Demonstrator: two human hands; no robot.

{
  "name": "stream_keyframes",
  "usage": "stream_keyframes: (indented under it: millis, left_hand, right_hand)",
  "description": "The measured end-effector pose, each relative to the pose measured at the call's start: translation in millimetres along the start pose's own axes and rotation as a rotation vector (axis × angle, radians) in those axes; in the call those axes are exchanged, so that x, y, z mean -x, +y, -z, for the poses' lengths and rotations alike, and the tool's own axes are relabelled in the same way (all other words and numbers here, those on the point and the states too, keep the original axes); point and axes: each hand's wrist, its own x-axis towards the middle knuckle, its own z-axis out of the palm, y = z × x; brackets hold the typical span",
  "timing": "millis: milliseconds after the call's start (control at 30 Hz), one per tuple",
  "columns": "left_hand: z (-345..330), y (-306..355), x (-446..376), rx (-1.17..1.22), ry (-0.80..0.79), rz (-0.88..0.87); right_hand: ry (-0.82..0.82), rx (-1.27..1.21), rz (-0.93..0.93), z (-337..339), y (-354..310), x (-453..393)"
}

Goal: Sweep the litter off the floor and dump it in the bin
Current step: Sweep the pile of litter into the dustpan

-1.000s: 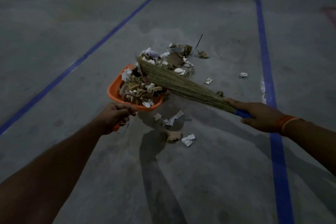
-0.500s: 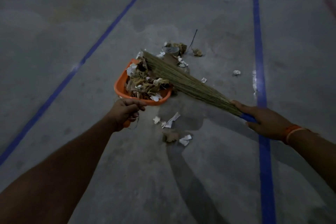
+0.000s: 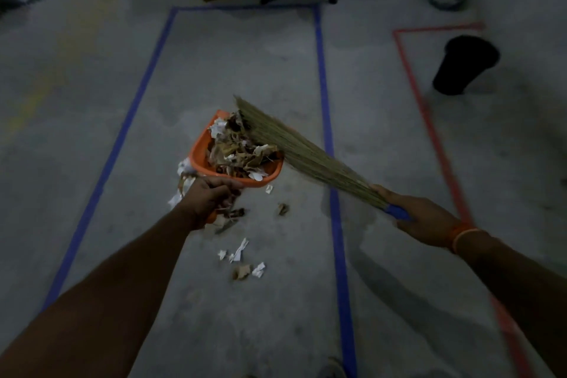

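Centrally, the left hand (image 3: 211, 198) grips the orange dustpan (image 3: 201, 152), heaped with litter (image 3: 242, 150); the right hand (image 3: 420, 218) clasps the broom (image 3: 294, 150), bristles resting on the heap. Scraps (image 3: 242, 261) lie on the near floor; the black bin (image 3: 464, 64) stands far right.

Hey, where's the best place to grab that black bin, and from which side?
Take the black bin at its wider top rim, reaching from above on the near side. It tapers toward the base, so the walls would probably slip, and nothing stands close around it.
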Motion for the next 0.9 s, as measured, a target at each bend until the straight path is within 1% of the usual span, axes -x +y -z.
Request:
stream_keyframes:
  millis: [200,300,400,567,733,900]
  left_hand:
    - [-77.0,120.7,-14.1,0.005,-0.096,-0.062]
    - [-113.2,165.4,-40.3,-0.030,-0.140,-0.069]
    - [-152.6,205.2,-77.4,-0.056,-0.156,-0.066]
    - [-221.6,263.9,-171.6,-0.078,-0.212,-0.056]
    - [-293.5,323.7,-292.2,-0.124,-0.295,-0.054]
    - [-379.3,391.0,-393.0,-0.149,-0.352,-0.060]
  right_hand:
    - [0.043,-0.007,-0.040,122.6,33.3,44.4]
    - [0.075,-0.009,-0.072,173.0,54.1,54.4]
    - [0.101,-0.040,-0.110,212.9,87.2,45.9]
    - [0.069,-0.055,-0.196,279.3,145.2,4.5]
    - [0.114,-0.087,-0.136,343.9,222.7,-49.9]
    - [0.140,-0.329,-0.228,411.5,272.6,-94.2]
